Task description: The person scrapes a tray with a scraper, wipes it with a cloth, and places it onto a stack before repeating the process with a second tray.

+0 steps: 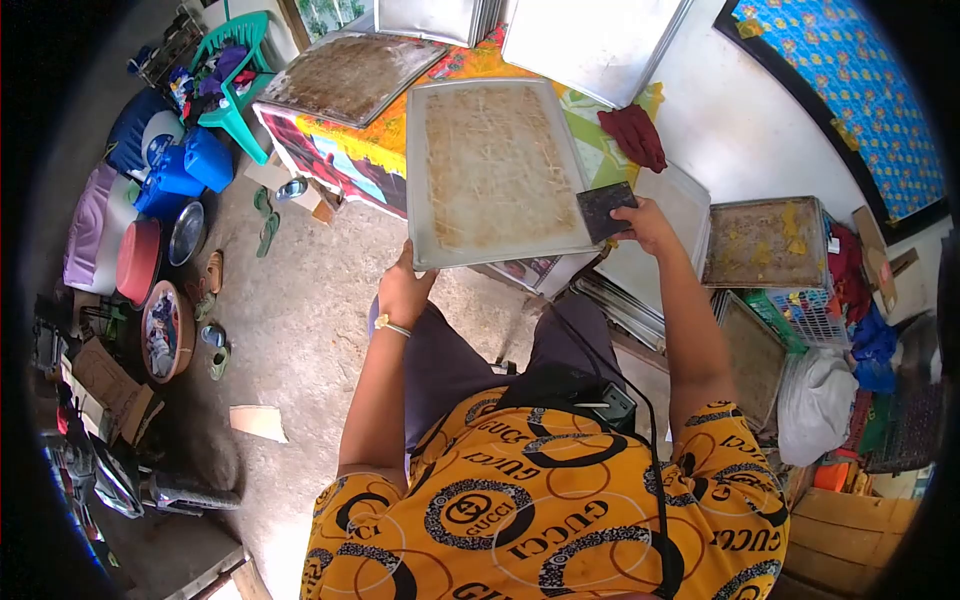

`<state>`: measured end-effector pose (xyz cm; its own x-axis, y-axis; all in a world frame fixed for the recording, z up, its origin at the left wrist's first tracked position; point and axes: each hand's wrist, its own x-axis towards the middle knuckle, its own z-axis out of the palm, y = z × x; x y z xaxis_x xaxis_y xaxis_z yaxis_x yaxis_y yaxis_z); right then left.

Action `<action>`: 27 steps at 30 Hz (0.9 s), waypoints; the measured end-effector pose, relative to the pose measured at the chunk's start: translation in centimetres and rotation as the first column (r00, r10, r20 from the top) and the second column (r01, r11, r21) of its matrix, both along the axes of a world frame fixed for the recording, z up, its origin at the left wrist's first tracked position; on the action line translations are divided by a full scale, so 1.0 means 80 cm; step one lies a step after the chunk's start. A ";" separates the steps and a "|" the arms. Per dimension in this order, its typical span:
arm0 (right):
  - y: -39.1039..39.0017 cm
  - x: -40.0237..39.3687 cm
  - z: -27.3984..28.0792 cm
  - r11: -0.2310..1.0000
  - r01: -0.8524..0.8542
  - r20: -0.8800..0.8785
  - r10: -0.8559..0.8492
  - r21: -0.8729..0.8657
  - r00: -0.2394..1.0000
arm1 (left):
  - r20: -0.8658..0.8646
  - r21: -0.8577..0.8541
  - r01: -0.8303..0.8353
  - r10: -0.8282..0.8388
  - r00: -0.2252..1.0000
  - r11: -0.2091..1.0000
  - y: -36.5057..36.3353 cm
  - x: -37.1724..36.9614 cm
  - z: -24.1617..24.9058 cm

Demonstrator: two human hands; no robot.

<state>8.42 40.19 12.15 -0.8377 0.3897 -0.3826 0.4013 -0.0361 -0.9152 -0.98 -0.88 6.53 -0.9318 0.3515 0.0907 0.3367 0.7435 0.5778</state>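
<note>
A large metal baking tray [497,170] with a crusty brown residue rests against the table's edge in front of me. My left hand [405,288] grips its near left corner. My right hand [645,224] holds a small dark flat scraper [604,209] against the tray's right edge. I am seated, in an orange printed shirt.
A table with a bright cloth [350,150] carries another dirty tray [350,72] and clean trays [590,35]. More trays [765,243] are stacked on the right by a green basket [800,315] and a white bag [815,405]. Basins, blue containers and sandals lie on the floor at left.
</note>
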 end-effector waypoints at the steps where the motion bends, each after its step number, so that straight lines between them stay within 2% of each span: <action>1: -0.003 -0.001 -0.003 1.000 0.006 -0.014 -0.006 -0.025 1.000 | -0.005 -0.007 0.001 -0.001 1.000 1.000 0.000 0.001 0.000; 14: -0.051 -0.026 -0.016 0.990 0.000 -0.027 -0.003 -0.143 1.000 | -0.024 0.040 0.000 0.001 1.000 0.999 0.000 -0.006 -0.012; 17: -0.057 -0.031 -0.007 0.985 -0.021 -0.040 0.014 -0.173 0.999 | 0.088 0.001 -0.028 0.028 0.996 1.000 0.003 0.000 0.004; 19: -0.069 -0.038 0.004 0.983 -0.037 -0.058 0.027 -0.178 0.998 | 0.086 0.047 -0.028 0.024 0.996 0.998 0.004 0.002 0.001; 23: -0.120 -0.059 0.014 0.972 -0.164 -0.128 0.143 -0.170 0.981 | 0.050 0.165 -0.020 0.011 0.999 0.986 0.009 0.003 -0.015; 27: -0.181 -0.087 0.004 0.962 -0.230 -0.118 0.214 -0.144 0.970 | 0.114 0.131 0.005 -0.020 0.993 0.991 0.010 0.010 0.012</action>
<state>1.48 25.73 12.43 -0.9337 0.1319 -0.3329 0.3214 -0.1015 -0.9415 -0.16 -0.06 7.50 -0.9342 0.3555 0.0291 0.2714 0.6556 0.7046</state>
